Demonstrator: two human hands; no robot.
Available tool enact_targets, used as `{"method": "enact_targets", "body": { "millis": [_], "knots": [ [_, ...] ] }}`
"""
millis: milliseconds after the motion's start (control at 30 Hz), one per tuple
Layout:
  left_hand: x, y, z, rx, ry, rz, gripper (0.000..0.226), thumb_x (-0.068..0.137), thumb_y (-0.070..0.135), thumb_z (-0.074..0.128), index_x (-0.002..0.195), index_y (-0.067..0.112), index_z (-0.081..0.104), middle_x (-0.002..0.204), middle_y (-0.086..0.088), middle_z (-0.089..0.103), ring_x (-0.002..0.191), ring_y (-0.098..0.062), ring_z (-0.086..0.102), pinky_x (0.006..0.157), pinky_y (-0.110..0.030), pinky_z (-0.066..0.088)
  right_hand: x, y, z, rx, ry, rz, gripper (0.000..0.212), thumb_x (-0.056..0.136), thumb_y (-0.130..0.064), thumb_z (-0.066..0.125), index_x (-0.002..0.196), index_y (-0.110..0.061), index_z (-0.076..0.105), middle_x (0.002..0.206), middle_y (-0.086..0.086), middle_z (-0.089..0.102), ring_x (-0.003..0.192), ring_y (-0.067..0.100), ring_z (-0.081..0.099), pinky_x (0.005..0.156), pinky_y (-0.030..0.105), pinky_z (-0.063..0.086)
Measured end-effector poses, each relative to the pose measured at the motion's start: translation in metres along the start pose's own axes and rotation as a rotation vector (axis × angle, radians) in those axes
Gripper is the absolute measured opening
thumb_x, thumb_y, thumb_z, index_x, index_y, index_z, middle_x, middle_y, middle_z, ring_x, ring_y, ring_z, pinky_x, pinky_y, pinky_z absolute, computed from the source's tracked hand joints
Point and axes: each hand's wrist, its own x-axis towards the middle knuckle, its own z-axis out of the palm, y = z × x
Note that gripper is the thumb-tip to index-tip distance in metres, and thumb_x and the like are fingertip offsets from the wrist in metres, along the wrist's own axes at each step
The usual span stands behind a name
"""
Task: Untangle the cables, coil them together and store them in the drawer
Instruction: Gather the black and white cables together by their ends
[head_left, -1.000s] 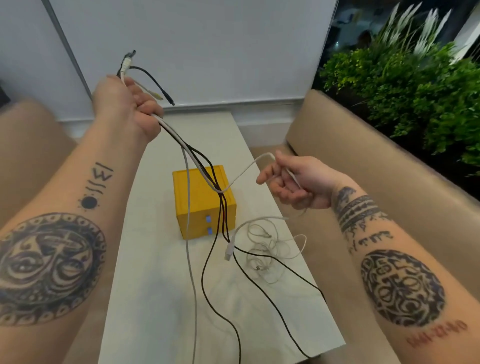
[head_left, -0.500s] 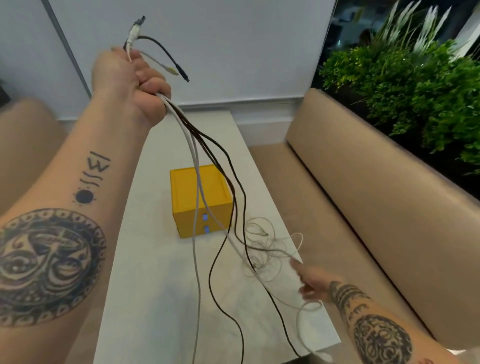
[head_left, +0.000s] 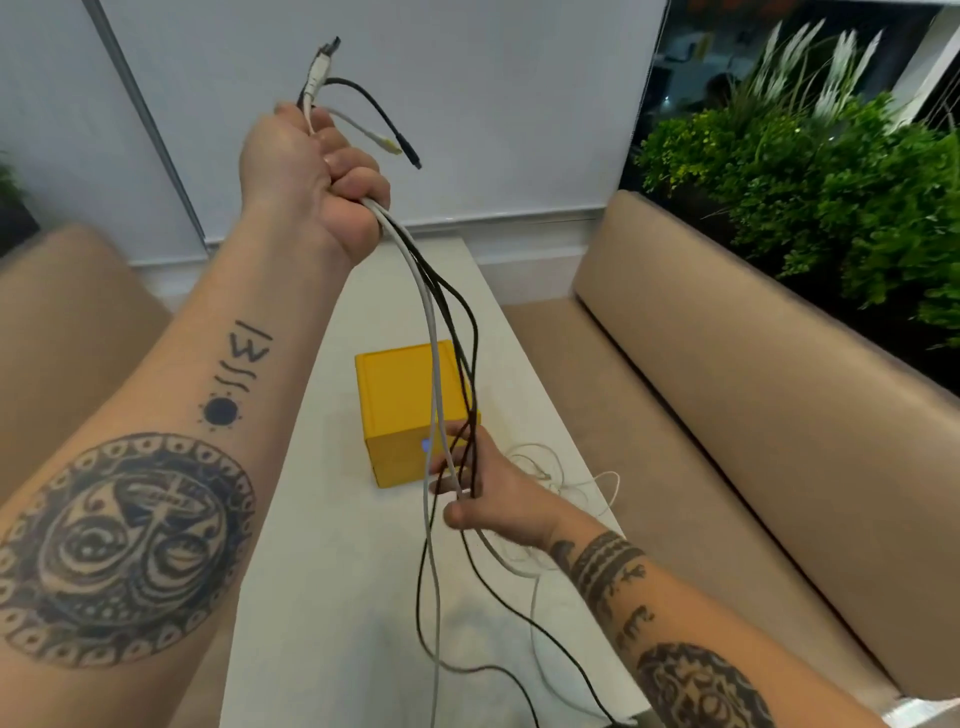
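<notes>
Gripping the black and white cables (head_left: 435, 358) in a raised fist, the left hand (head_left: 311, 176) lets them hang toward the white desk (head_left: 322, 571). The right hand (head_left: 488, 493) curls loosely round the strands, in front of the small yellow drawer box (head_left: 400, 395).

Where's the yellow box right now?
Head view, centre: the small yellow drawer box sits on the white table, just beyond the right hand, behind the hanging cables.

The left hand (head_left: 311, 176) and right hand (head_left: 498, 493) are bare. Black tattoos: the left forearm (head_left: 218, 395) has a round face medallion, a sun, wavy lines, a W; the right forearm (head_left: 613, 577) has bands and another medallion
</notes>
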Motion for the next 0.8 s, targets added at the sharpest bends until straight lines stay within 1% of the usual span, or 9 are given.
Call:
{"method": "enact_targets", "body": {
  "millis": [100, 200, 233, 333, 400, 533, 600, 700, 800],
  "knots": [
    [0.004, 0.002, -0.003, 0.008, 0.028, 0.08, 0.048, 0.109, 0.044, 0.03, 0.072, 0.018, 0.048, 0.053, 0.01, 0.028, 0.039, -0.006, 0.022, 0.034, -0.018, 0.015, 0.0, -0.005, 0.04, -0.03, 0.049, 0.042, 0.096, 0.062, -0.044, 0.089, 0.139, -0.035, 0.033, 0.099, -0.006, 0.066, 0.099, 0.009, 0.07, 0.087, 0.033, 0.057],
    [0.011, 0.013, -0.009, 0.009, 0.094, 0.183, 0.049, 0.108, 0.046, 0.029, 0.071, 0.019, 0.047, 0.053, 0.01, 0.028, 0.039, -0.007, 0.021, 0.036, -0.018, 0.015, -0.001, 0.008, 0.062, 0.05, 0.107, 0.126, 0.029, 0.09, -0.044, 0.062, 0.109, -0.023, 0.059, 0.058, -0.005, 0.058, 0.061, 0.02, 0.07, 0.074, 0.041, 0.055],
    [0.014, 0.021, -0.014, 0.007, 0.131, 0.222, 0.05, 0.108, 0.047, 0.029, 0.07, 0.02, 0.046, 0.053, 0.01, 0.027, 0.039, -0.008, 0.021, 0.037, -0.018, 0.015, -0.003, 0.018, 0.058, 0.047, 0.081, 0.168, 0.024, 0.093, -0.042, 0.055, 0.097, -0.019, 0.062, 0.053, -0.004, 0.054, 0.051, 0.021, 0.064, 0.068, 0.04, 0.054],
    [0.026, 0.04, -0.037, -0.012, 0.234, 0.296, 0.052, 0.107, 0.048, 0.027, 0.065, 0.022, 0.043, 0.05, 0.009, 0.026, 0.038, -0.009, 0.02, 0.04, -0.017, 0.014, -0.018, 0.06, 0.013, 0.004, -0.013, 0.375, 0.046, 0.083, -0.062, 0.06, 0.077, -0.017, 0.065, 0.053, -0.001, 0.047, 0.044, 0.014, 0.047, 0.055, 0.034, 0.053],
    [0.032, 0.04, -0.059, -0.006, 0.315, 0.307, 0.051, 0.108, 0.045, 0.027, 0.064, 0.022, 0.039, 0.05, 0.009, 0.026, 0.038, -0.01, 0.02, 0.04, -0.017, 0.014, -0.03, 0.086, -0.026, 0.037, 0.097, 0.482, 0.061, 0.067, -0.077, 0.068, 0.071, -0.017, 0.061, 0.058, 0.001, 0.042, 0.046, 0.013, 0.04, 0.048, 0.029, 0.044],
    [0.037, 0.012, -0.108, 0.135, 0.484, 0.295, 0.047, 0.107, 0.044, 0.029, 0.067, 0.023, 0.039, 0.048, 0.008, 0.025, 0.038, -0.012, 0.018, 0.041, -0.017, 0.013, -0.029, 0.096, -0.08, 0.044, 0.273, 0.54, 0.054, 0.086, -0.067, 0.061, 0.07, -0.018, 0.048, 0.055, -0.002, 0.032, 0.044, 0.014, 0.026, 0.044, 0.025, 0.021],
    [0.031, -0.006, -0.134, 0.283, 0.578, 0.279, 0.044, 0.106, 0.048, 0.032, 0.07, 0.024, 0.041, 0.049, 0.008, 0.027, 0.037, -0.011, 0.021, 0.042, -0.017, 0.013, -0.024, 0.087, -0.095, 0.031, 0.248, 0.562, 0.051, 0.09, -0.065, 0.059, 0.07, -0.02, 0.043, 0.056, -0.004, 0.031, 0.046, 0.013, 0.022, 0.045, 0.025, 0.016],
    [0.019, -0.031, -0.189, 0.473, 0.719, 0.233, 0.035, 0.107, 0.037, 0.03, 0.076, 0.022, 0.039, 0.058, 0.005, 0.031, 0.038, -0.01, 0.024, 0.042, -0.017, 0.016, -0.024, 0.075, -0.111, 0.017, 0.175, 0.59, 0.053, 0.091, -0.069, 0.052, 0.069, -0.023, 0.038, 0.06, -0.004, 0.025, 0.055, 0.016, 0.014, 0.047, 0.027, 0.012],
    [0.003, -0.041, -0.257, 0.574, 0.854, 0.096, 0.033, 0.109, 0.021, 0.027, 0.077, 0.022, 0.036, 0.073, 0.002, 0.039, 0.053, -0.012, 0.039, 0.04, -0.021, 0.035, -0.027, 0.065, -0.131, 0.094, 0.103, 0.63, 0.054, 0.088, -0.074, 0.048, 0.07, -0.024, 0.037, 0.06, -0.005, 0.02, 0.055, 0.014, 0.011, 0.044, 0.024, 0.01]
  ]
}}
